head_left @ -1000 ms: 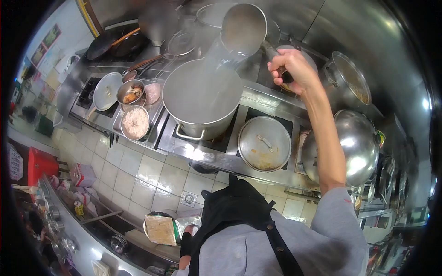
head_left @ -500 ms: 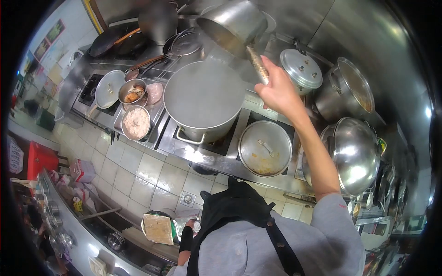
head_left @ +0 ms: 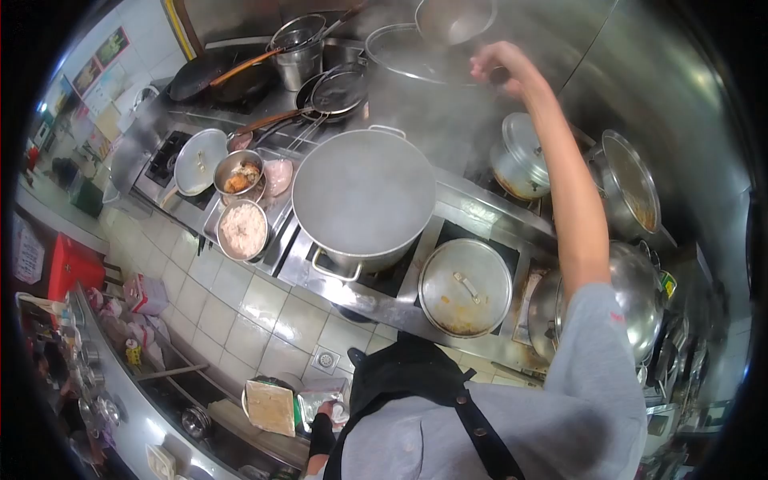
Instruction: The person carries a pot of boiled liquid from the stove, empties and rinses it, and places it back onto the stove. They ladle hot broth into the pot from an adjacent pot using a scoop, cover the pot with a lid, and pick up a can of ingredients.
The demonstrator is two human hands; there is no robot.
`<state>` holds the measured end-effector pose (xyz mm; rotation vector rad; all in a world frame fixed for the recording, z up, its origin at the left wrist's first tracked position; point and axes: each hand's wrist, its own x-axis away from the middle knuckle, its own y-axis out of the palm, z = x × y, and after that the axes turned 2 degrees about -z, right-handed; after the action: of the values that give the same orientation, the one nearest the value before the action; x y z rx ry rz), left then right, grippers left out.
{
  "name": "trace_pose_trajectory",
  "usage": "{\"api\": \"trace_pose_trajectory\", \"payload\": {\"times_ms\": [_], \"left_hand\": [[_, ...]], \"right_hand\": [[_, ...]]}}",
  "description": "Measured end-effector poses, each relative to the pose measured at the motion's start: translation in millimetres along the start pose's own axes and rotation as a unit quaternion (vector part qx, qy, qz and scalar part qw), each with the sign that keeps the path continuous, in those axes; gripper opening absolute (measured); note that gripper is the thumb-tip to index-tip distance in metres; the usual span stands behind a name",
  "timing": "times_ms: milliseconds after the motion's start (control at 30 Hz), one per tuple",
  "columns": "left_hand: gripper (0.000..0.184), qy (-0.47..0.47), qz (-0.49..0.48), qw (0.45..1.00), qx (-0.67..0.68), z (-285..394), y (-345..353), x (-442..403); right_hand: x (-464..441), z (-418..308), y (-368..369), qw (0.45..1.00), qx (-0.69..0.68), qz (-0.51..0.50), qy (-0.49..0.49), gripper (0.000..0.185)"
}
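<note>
My right hand (head_left: 510, 67) reaches far across the stove, its fingers wrapped round the handle of a metal saucepan (head_left: 458, 18). The saucepan is held over the back burners, beside a large steaming pot (head_left: 382, 50) at the rear, and steam blurs the area. In front of it stands a wide stockpot (head_left: 364, 192), steam veiling its contents. My left hand (head_left: 326, 409) is low by my side, next to a silvery box and a whitish item (head_left: 340, 414). Its fingers are mostly hidden, so its grip is unclear.
Left of the stockpot sit a bowl of pale minced food (head_left: 242, 230) and a bowl of browned pieces (head_left: 239, 173). A lidded pot (head_left: 464, 286) stands front right. A pressure cooker (head_left: 524, 156) and a large metal dome (head_left: 628, 300) are at the right.
My right hand has carried the saucepan up and away from above the stockpot, toward the back of the stove. The rear steaming pot has come into view. My left hand stays low.
</note>
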<state>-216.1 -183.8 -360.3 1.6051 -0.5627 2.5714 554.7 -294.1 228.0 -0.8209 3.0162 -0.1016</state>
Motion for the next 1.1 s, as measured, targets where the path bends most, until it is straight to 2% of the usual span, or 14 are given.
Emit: {"api": "trace_pose_trajectory", "payload": {"times_ms": [200,400,567,600,667,767,800,833,867,900,933,1000,1067,1100], "left_hand": [[0.076,0.101,0.036,0.983,-0.147,-44.5,17.5,-21.0],[0.046,0.071,0.099,0.992,-0.036,-67.6,49.3,-22.3],[0.027,0.017,0.132,0.991,0.031,-58.9,62.0,-33.5],[0.028,-0.048,0.111,0.979,0.165,-52.8,61.8,-33.0],[0.030,-0.172,0.061,0.889,0.420,-30.2,55.6,-23.5],[0.033,0.035,0.122,0.992,-0.020,-44.0,59.1,-32.3],[0.033,-0.044,0.084,0.988,0.118,-33.0,54.7,-28.3],[0.033,-0.042,0.097,0.989,0.107,-33.9,53.6,-35.7],[0.033,-0.041,0.110,0.989,0.094,-39.9,53.2,-41.8],[0.032,-0.030,0.118,0.990,0.077,-43.4,51.5,-41.4],[0.032,-0.015,0.125,0.991,0.046,-40.6,47.6,-40.1],[0.031,0.020,0.143,0.989,-0.030,-34.1,37.6,-28.1],[0.030,0.042,0.163,0.981,-0.100,-24.2,27.1,-10.3],[0.030,0.044,0.166,0.979,-0.108,-20.8,25.3,-4.1]], "right_hand": [[-99.2,23.4,8.4,0.844,0.529,0.074,-0.051,0.031],[-132.6,42.8,19.9,0.713,0.699,-0.041,-0.048,0.028],[-124.2,17.1,44.7,0.691,0.706,-0.108,0.112,0.023],[-134.9,21.4,44.7,0.678,0.710,-0.134,0.137,0.025],[-151.0,39.0,39.3,0.845,0.483,-0.066,0.222,0.025],[-165.9,48.8,28.8,0.942,0.195,-0.037,0.271,0.019],[-168.7,52.2,22.8,0.953,0.114,-0.041,0.277,0.016],[-167.4,60.9,12.1,0.966,0.252,-0.062,0.010,0.017],[-160.2,74.8,-0.3,0.891,0.366,-0.076,-0.256,0.017],[-149.5,81.8,-5.4,0.737,0.449,-0.083,-0.499,0.019],[-137.5,83.5,6.8,0.770,0.496,0.037,-0.401,0.021],[-199.9,113.7,-16.5,0.850,0.280,-0.165,-0.414,0.022],[-202.0,112.3,-11.9,0.953,-0.100,-0.193,-0.211,0.023],[-164.8,79.3,9.9,0.932,-0.347,-0.102,0.008,0.024]]}}
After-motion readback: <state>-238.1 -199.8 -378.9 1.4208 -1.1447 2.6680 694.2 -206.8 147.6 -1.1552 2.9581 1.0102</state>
